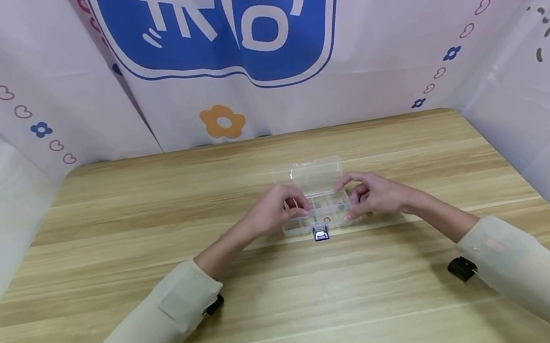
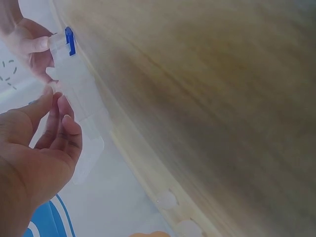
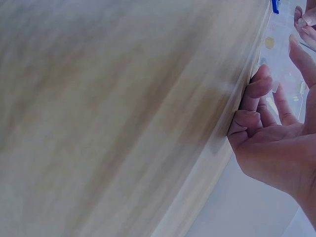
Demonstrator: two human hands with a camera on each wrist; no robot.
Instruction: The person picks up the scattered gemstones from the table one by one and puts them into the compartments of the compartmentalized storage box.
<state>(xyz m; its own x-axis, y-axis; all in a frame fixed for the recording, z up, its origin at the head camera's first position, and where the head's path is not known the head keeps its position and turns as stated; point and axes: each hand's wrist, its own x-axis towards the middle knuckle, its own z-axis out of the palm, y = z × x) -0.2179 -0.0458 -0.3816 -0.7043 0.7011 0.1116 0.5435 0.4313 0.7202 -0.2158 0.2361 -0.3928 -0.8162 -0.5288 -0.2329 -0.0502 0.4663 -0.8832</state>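
A clear plastic compartment box (image 1: pixel 305 224) sits on the table with its lid (image 1: pixel 317 176) raised at the back and a blue-edged latch (image 1: pixel 321 234) at the front. Over its left compartments, my left hand (image 1: pixel 280 208) pinches a small translucent piece between thumb and fingertip; its kind I cannot tell. My right hand (image 1: pixel 375 198) holds the box's right end, thumb at the front corner and index finger toward the back. Small things lie in the compartments, among them a brownish round one (image 1: pixel 327 219) and a bluish one (image 1: pixel 340 206).
The wood-grain table (image 1: pixel 272 305) extends around the box on all sides. Behind it hangs a white cloth (image 1: pixel 371 66) printed with a blue sign and flowers. Black wrist devices (image 1: pixel 462 268) sit under both sleeves.
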